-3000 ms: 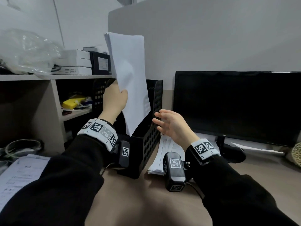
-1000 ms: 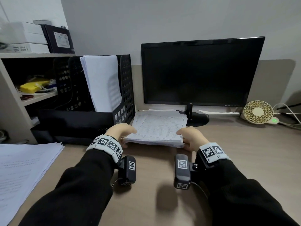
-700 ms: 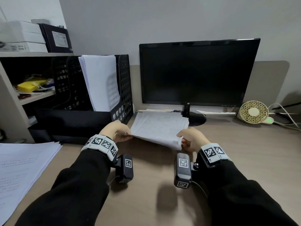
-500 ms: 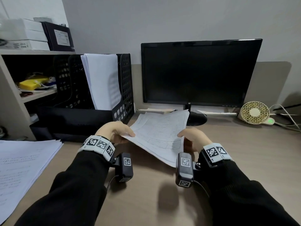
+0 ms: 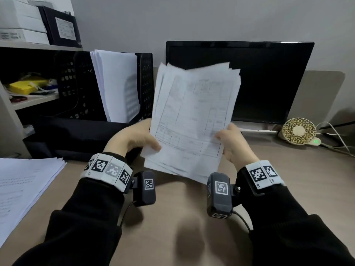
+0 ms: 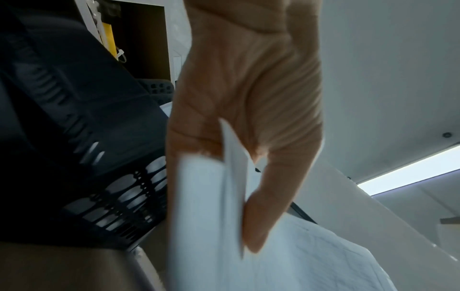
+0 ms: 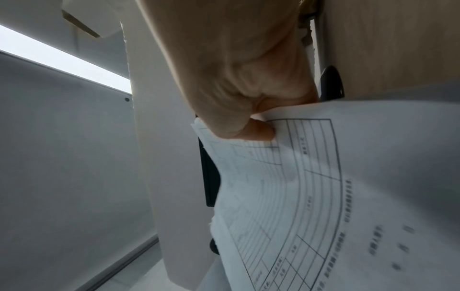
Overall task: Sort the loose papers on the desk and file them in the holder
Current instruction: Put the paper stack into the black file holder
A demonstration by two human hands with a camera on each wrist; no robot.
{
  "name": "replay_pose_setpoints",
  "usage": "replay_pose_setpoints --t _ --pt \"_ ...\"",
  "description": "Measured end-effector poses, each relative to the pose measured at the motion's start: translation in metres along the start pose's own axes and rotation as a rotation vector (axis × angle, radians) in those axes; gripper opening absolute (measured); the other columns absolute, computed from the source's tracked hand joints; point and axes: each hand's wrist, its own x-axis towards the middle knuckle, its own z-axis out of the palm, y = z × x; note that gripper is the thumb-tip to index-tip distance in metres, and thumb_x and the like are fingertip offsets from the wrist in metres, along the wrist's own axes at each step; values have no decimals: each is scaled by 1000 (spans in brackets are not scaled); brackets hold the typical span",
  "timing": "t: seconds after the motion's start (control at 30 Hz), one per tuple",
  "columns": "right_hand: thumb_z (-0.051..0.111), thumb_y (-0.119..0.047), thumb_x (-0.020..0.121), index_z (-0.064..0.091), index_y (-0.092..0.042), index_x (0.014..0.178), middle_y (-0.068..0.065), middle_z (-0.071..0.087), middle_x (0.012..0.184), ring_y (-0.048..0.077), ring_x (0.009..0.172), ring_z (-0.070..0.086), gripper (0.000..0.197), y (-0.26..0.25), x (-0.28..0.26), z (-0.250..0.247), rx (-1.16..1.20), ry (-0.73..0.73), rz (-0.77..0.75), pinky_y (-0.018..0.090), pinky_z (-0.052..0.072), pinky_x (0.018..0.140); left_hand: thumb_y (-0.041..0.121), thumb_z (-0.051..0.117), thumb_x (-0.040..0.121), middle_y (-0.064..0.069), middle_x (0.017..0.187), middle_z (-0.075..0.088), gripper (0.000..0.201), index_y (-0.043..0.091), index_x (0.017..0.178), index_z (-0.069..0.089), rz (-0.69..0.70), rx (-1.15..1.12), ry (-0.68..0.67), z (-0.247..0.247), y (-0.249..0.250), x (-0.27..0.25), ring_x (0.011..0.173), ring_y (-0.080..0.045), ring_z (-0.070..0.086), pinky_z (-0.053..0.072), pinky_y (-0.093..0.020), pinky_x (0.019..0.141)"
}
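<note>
A stack of printed forms (image 5: 194, 116) is held nearly upright above the desk, its sheets a little fanned at the top. My left hand (image 5: 134, 139) grips its lower left edge, thumb on the front. My right hand (image 5: 229, 141) pinches the lower right edge (image 7: 293, 157). The left wrist view shows the stack's edge (image 6: 206, 216) between thumb and fingers. The black mesh file holder (image 5: 146, 83) stands behind at the left, with a white bundle of papers (image 5: 117, 85) upright in it. Another loose pile (image 5: 23, 187) lies on the desk at the far left.
A black monitor (image 5: 269, 81) stands right behind the held stack. A small round fan (image 5: 298, 130) with cables sits at the right. A shelf unit (image 5: 28, 47) with white boxes and a yellow item rises at the left. Bare desk (image 5: 182, 227) lies between my forearms.
Both hands have lifted the stack of forms off the desk and tipped it from flat to nearly upright. Before that my left hand set the white bundle into the holder.
</note>
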Motion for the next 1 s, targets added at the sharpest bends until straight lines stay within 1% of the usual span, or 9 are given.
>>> replay_pose_setpoints --t 0.13,0.2,0.27,0.37,0.43,0.6,0.77,0.87,1.0 --pt "45 10 86 53 -9 118 6 65 114 21 106 63 38 -4 2 2 53 67 -180 37 53 92 11 71 78 -3 118 65 51 11 125 52 164 -165 361 4 5 13 108 -17 63 50 -36 96" --pt "44 9 84 53 -6 117 9 64 115 20 105 63 37 -3 1 7 48 88 -254 32 53 88 23 67 81 4 116 62 51 12 126 46 202 -238 555 11 8 18 103 -12 61 52 -26 85" --pt "46 5 86 52 -7 111 10 63 111 18 98 61 28 -3 0 12 26 92 -323 28 51 81 20 63 88 11 108 60 39 14 122 43 233 -268 639 18 13 19 97 -8 59 50 -20 79" --pt "48 -3 92 49 -13 103 -3 58 95 7 83 56 15 -1 1 16 12 90 -422 14 49 72 29 66 79 6 112 67 49 11 122 50 297 -327 663 22 16 17 103 -11 64 51 -38 94" --pt "48 -6 93 49 -14 104 -7 57 92 3 81 55 13 0 2 17 24 78 -462 9 48 68 29 68 74 2 113 68 55 10 123 51 321 -392 692 22 17 15 103 -11 66 51 -42 95" --pt "56 -3 88 49 -17 111 -10 60 101 3 92 60 28 8 5 17 53 70 -441 17 49 75 18 77 65 3 102 69 50 13 109 54 318 -410 725 22 13 13 94 -12 67 56 -38 86" --pt "53 -7 91 58 -17 104 3 66 106 10 94 64 17 8 3 17 14 56 -460 17 53 72 6 76 74 6 93 71 31 17 99 61 308 -494 738 22 12 15 90 -12 69 56 -42 88" --pt "49 -10 95 58 -10 102 11 65 104 21 94 62 12 -5 -1 20 0 87 -570 34 53 80 11 70 79 6 99 71 26 23 100 62 356 -534 725 24 21 15 97 -14 68 54 -42 92" --pt "45 -10 95 57 -23 101 -2 63 104 12 99 61 19 -3 0 26 -46 56 -568 33 53 88 22 65 78 -3 110 69 38 15 115 58 318 -514 582 32 25 20 103 -20 65 52 -42 93"
